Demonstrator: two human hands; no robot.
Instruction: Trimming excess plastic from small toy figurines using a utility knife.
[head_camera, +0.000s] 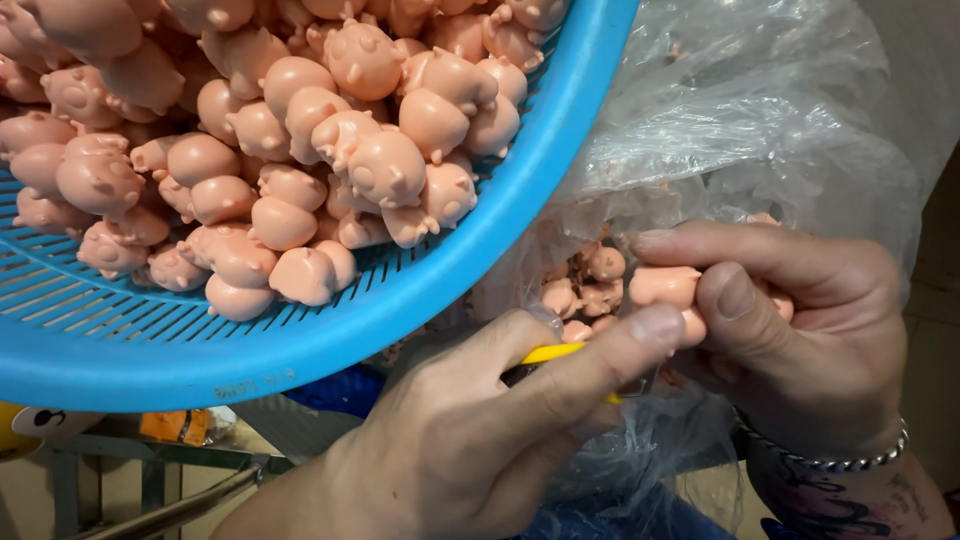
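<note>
— What is the person's right hand (800, 330) doing?

— It is gripping a small pink pig figure (665, 287), fingers and thumb clenched around it, just above the open mouth of a clear plastic bag (740, 130).

— And the left hand (480, 430)?

— It is closing around a yellow-handled tool (552, 353), the thumb reaching across to press against the figure. The tool's tip is hidden between the two hands.

— What is lying around them?

— A blue slotted basket (330, 330) is tilting in from the upper left, filled with a pile of pink figures (290, 130) of the same kind. More such figures (590, 285) are sitting inside the bag, just beside the held one.

— Is anything getting in the way?

— The basket's rim is hanging close over the left hand, and the crumpled bag is covering what lies behind the hands. A beaded bracelet (830, 460) is circling the right wrist.
</note>
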